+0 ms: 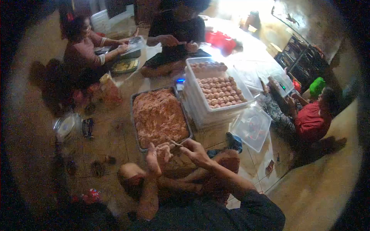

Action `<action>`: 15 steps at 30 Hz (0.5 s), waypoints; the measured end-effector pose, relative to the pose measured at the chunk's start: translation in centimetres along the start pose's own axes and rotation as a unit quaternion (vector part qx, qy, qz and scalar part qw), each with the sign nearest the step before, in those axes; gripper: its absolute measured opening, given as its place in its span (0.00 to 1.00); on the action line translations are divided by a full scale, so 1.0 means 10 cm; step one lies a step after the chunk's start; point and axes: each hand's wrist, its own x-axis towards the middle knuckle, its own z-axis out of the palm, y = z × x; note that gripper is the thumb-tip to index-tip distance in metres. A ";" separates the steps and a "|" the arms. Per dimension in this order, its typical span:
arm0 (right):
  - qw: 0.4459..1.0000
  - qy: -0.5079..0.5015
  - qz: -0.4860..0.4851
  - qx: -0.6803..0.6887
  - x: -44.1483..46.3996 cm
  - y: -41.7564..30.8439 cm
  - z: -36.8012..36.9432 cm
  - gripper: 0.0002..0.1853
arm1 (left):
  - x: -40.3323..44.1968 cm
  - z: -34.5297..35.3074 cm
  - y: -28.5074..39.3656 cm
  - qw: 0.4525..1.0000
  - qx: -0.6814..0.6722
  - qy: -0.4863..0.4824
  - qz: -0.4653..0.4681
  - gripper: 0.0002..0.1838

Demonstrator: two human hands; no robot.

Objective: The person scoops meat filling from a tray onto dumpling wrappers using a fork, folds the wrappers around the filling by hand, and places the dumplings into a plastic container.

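I count two hands in use, one tray (186, 122), one stack of boxes (216, 115) and three other people. The right hand (197, 154) grips one thin tool (175, 143) at the near edge of the tray; its long axis runs diagonally, tip pointing forward and left toward the mince (160, 113). The left hand (156, 161) is curled beside it; I cannot tell whether it holds mince. The top box contains rows of balls (219, 90), too blurred for me to count

Dark shirt (185, 215); short dark sleeve (264, 210); bare forearms (231, 179).
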 end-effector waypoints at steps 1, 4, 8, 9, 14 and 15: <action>1.000 0.008 0.001 0.000 0.02 -0.05 0.03 0.14 | 0.03 0.12 -0.06 1.000 -0.002 0.000 -0.008 0.44; 0.980 -0.129 0.138 0.061 0.12 -0.09 0.15 0.19 | 0.01 0.50 -0.16 0.849 0.420 0.317 0.036 0.43; 0.966 -0.155 0.067 0.196 0.13 -0.17 0.22 0.19 | 0.02 1.19 0.01 0.927 0.297 0.229 -0.003 0.40; 0.966 -0.157 0.065 0.195 0.17 -0.22 0.22 0.19 | 0.02 1.12 0.01 0.897 0.379 0.229 -0.004 0.39; 0.989 0.006 -0.087 -0.118 0.05 -0.55 0.12 0.13 | 0.26 0.76 -0.15 0.628 0.753 0.194 0.017 0.33; 0.990 0.046 -0.094 -0.094 0.04 -0.50 0.04 0.12 | 0.29 0.76 -0.15 0.598 0.780 0.186 0.024 0.32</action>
